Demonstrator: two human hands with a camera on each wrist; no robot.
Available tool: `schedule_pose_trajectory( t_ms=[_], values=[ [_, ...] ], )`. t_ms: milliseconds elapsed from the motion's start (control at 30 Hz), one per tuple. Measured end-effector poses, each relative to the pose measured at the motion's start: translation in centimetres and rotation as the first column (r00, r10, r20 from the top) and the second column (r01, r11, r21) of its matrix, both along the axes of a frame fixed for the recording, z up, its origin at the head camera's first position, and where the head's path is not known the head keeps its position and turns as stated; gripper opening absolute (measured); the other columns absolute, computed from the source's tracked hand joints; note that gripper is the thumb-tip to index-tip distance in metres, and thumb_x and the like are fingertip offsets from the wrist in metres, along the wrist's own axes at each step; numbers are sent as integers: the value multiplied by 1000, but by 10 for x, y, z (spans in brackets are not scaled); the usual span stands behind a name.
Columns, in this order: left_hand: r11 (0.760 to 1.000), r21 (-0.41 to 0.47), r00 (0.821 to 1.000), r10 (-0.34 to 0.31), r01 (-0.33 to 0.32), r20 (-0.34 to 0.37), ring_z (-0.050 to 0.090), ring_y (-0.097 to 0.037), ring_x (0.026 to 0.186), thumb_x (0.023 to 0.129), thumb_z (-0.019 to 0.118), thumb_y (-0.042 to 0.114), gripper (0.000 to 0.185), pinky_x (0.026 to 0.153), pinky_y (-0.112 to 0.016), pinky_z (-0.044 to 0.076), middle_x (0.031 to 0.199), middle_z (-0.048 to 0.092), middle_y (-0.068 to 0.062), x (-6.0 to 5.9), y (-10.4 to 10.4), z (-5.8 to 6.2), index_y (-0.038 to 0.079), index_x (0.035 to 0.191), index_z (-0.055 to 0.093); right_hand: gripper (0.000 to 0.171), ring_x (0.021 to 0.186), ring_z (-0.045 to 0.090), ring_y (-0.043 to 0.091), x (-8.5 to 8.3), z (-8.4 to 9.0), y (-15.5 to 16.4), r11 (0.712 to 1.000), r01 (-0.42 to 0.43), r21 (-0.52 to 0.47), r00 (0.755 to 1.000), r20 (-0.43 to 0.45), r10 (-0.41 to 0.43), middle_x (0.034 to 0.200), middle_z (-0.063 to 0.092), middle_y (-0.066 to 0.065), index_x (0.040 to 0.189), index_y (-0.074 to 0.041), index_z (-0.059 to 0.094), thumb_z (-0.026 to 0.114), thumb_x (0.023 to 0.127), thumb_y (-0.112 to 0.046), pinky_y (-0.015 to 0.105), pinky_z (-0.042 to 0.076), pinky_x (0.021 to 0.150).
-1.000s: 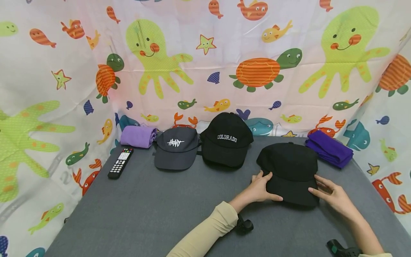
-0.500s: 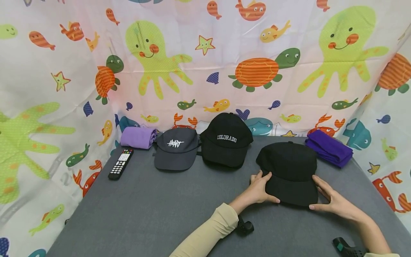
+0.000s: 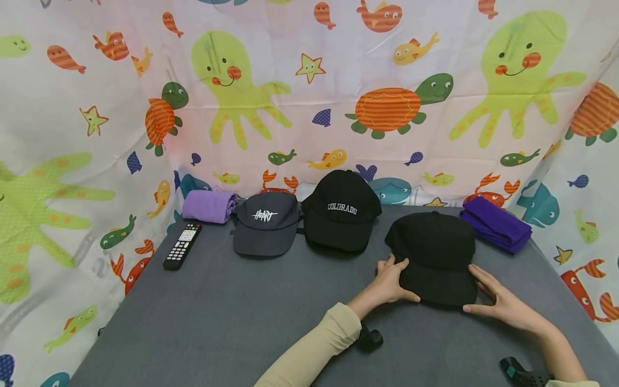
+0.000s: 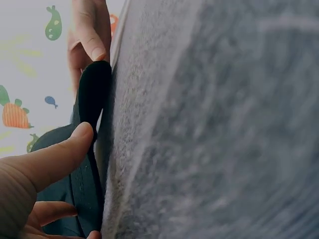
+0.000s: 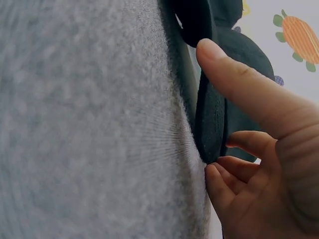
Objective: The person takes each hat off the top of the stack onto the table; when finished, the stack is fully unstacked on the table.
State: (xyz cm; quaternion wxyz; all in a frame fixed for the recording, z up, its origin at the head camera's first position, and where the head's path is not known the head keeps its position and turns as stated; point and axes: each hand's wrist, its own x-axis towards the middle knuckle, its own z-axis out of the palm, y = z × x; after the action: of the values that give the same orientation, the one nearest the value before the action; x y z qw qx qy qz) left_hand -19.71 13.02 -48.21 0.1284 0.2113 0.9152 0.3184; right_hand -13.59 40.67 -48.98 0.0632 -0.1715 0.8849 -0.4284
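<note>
A: Black plain cap [image 3: 435, 252] sits on the grey desk [image 3: 232, 317], right of centre, brim toward you. Your left hand [image 3: 389, 282] is on the brim's left edge, thumb lying on top and the other fingers at the edge. Your right hand [image 3: 498, 301] is at the right corner, fingers nearly straight along the edge, thumb at the brim's front corner.

B: What moved in the last second?

A: The cap. It has slid a little away from you, toward the backdrop. Your right hand came down off the brim's top to its front corner. Left hand barely shifted on the brim, travelling with it.

B: Wrist views agree?

A: Yes. Left wrist view: thumb [image 4: 75, 144] on the brim, brim flat against the desk. Right wrist view: fingers [image 5: 234, 84] alongside the brim edge, loosely bent, not wrapped round it.

B: So where does that leave it?

A: My read: you're squaring the cap into the row, not lifting it. It's nearly level with the Colorado cap [image 3: 340, 212] but sits a bit nearer you. The grey cap [image 3: 266, 226] is next along to the left.

B: Anything else nearby?

A: Dark purple folded cloth [image 3: 495, 228] just right of the plain cap, apart from it. Lilac cloth [image 3: 209, 205] and a remote [image 3: 181, 245] at far left. Sea-creature curtain [image 3: 309, 97] behind.
</note>
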Motion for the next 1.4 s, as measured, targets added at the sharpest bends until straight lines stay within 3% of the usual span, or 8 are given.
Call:
schedule_pose_trajectory(
  t_ms=[433, 700, 867, 967, 1100, 1233, 1333, 1400],
  values=[
    [999, 41, 999, 37, -36, -10, 30, -20, 132, 71, 80, 38, 82, 101, -27, 38, 149, 29, -6, -16, 2, -2, 18, 141, 41, 76, 114, 15, -28, -11, -2, -4, 998, 43, 41, 996, -80, -40, 144, 12, 37, 144, 5, 23, 68, 84, -11, -6, 20, 87],
    [998, 40, 998, 54, -53, -43, 33, -23, 132, 73, 79, 37, 77, 102, -28, 37, 146, 33, -7, -30, 4, -3, 16, 138, 45, 72, 112, 22, -24, -24, 2, -7, 988, 127, 93, 986, -123, -115, 140, 25, 34, 140, 5, 33, 70, 83, -19, -5, 23, 85],
    [998, 40, 997, 59, -57, -43, 34, -23, 130, 74, 78, 36, 74, 102, -28, 37, 146, 35, -7, -38, 5, -1, 15, 138, 46, 68, 118, 46, 17, -31, 6, -8, 975, 177, 136, 978, -133, -158, 135, 34, 31, 136, 5, 40, 72, 82, -20, -2, 31, 80],
    [997, 38, 997, 68, -67, -38, 35, -23, 130, 75, 77, 36, 72, 101, -28, 37, 145, 36, -7, -41, 5, 0, 15, 137, 47, 68, 115, 42, 47, -36, 7, -8, 973, 181, 144, 981, -99, -168, 136, 32, 32, 137, 5, 39, 71, 83, -21, -2, 31, 78],
    [996, 26, 996, 82, -81, -38, 35, -24, 130, 76, 76, 35, 71, 101, -28, 37, 145, 36, -8, -45, 5, 0, 14, 137, 47, 70, 118, 39, 50, -43, 9, -9, 976, 169, 137, 984, -70, -161, 138, 30, 33, 138, 6, 37, 70, 83, -22, -1, 30, 79],
    [995, 10, 994, 102, -102, -48, 35, -24, 129, 77, 75, 35, 70, 102, -28, 37, 144, 37, -8, -49, 5, 0, 14, 137, 47, 70, 119, 39, 51, -50, 7, -11, 978, 159, 132, 986, -75, -150, 139, 29, 34, 138, 7, 36, 69, 84, -21, 10, 40, 88],
    [993, 3, 991, 118, -118, -58, 36, -23, 128, 78, 74, 35, 68, 102, -27, 36, 144, 38, -7, -52, 7, 1, 14, 137, 47, 69, 119, 39, 51, -56, 6, -11, 982, 155, 112, 986, -86, -146, 139, 28, 35, 138, 8, 35, 69, 84, -19, 8, 38, 89],
    [992, 3, 990, 128, -128, -64, 37, -23, 128, 78, 74, 35, 67, 101, -27, 37, 143, 39, -7, -53, 8, 2, 14, 136, 47, 68, 118, 39, 51, -59, 5, -11, 982, 162, 100, 984, -93, -153, 140, 29, 35, 137, 8, 37, 69, 84, -19, -2, 29, 81]
  ],
)
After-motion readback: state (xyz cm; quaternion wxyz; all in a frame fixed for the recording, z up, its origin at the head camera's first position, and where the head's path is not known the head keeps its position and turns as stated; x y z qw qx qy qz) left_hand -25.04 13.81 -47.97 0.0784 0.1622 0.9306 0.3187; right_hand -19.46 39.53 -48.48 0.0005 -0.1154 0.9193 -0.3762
